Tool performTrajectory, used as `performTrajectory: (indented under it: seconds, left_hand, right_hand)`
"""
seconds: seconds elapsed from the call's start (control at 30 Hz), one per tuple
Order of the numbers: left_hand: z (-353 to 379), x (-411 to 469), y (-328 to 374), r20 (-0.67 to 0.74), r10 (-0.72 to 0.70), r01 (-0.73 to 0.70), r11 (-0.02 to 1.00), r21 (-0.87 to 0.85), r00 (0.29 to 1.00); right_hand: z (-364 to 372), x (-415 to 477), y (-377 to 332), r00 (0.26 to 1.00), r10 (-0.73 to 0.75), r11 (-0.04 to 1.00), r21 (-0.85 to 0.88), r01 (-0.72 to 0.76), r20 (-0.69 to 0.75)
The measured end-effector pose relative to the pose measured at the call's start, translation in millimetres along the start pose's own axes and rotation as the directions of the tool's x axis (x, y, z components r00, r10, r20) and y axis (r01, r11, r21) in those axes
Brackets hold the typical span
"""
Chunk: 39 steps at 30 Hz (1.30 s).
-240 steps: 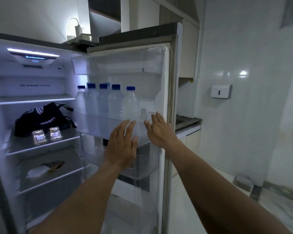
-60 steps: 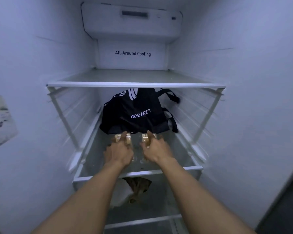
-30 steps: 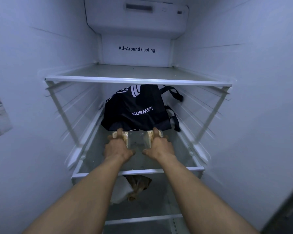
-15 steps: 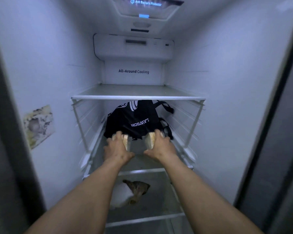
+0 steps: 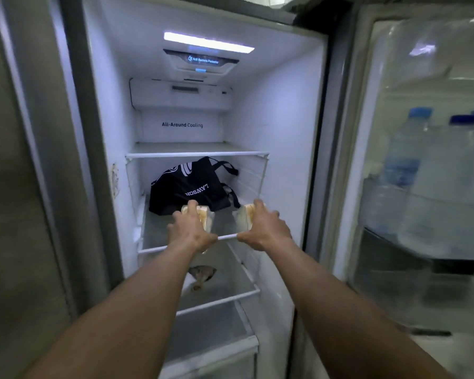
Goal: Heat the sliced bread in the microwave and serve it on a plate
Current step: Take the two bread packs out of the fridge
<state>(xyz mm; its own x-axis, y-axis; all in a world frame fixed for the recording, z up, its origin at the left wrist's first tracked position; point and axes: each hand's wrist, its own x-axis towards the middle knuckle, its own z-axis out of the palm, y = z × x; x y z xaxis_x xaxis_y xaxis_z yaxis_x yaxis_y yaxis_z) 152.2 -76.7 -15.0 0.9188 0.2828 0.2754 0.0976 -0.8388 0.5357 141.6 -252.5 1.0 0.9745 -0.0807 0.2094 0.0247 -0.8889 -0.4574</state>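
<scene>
One clear pack of sliced bread (image 5: 204, 218) is clasped in the left hand (image 5: 190, 233), a second pack (image 5: 244, 216) in the right hand (image 5: 263, 228), fingers closed around each. Both are held level above the front edge of the middle fridge shelf (image 5: 227, 236) (black bag (image 5: 188, 186) behind), well apart, so each can be drawn straight back.

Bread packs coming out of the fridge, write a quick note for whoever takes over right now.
Left hand: closed on one clear bread pack.
Right hand: closed on the second bread pack.
Both packs are held above the front edge of the middle fridge shelf, in front of the black bag.
Done: fridge door open, bread in hand.
Left: shut the fridge, microwave the bread, serve it on a plate. No microwave or plate in view.
</scene>
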Motion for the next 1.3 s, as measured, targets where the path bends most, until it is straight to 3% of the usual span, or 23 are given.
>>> performTrajectory:
  seconds: [0.37,0.7,1.0,1.1,1.3]
  left_hand:
    - [-40,-97,49,-0.007,0.097,-0.097,0.994,-0.044,0.995]
    - [-62,-180,103,0.068,0.227,-0.215,0.965,-0.147,0.972]
    - [-66,-241,161,0.169,0.463,-0.421,0.876,-0.234,0.87]
    - [-62,-264,182,0.184,0.561,-0.498,0.814,-0.299,0.807]
    - [-58,-301,218,0.241,0.645,-0.547,0.752,-0.368,0.725]
  right_hand:
    - [-79,-109,42,0.998,-0.007,0.999,-0.032,0.005,-0.067]
    - [-148,-206,83,0.985,0.097,0.991,-0.072,-0.108,-0.145]
    - [-205,-290,110,0.934,0.226,0.951,-0.146,-0.274,-0.278]
    - [-220,-318,123,0.901,0.286,0.925,-0.153,-0.349,-0.325]
    - [-254,-367,146,0.825,0.392,0.861,-0.154,-0.485,-0.407]
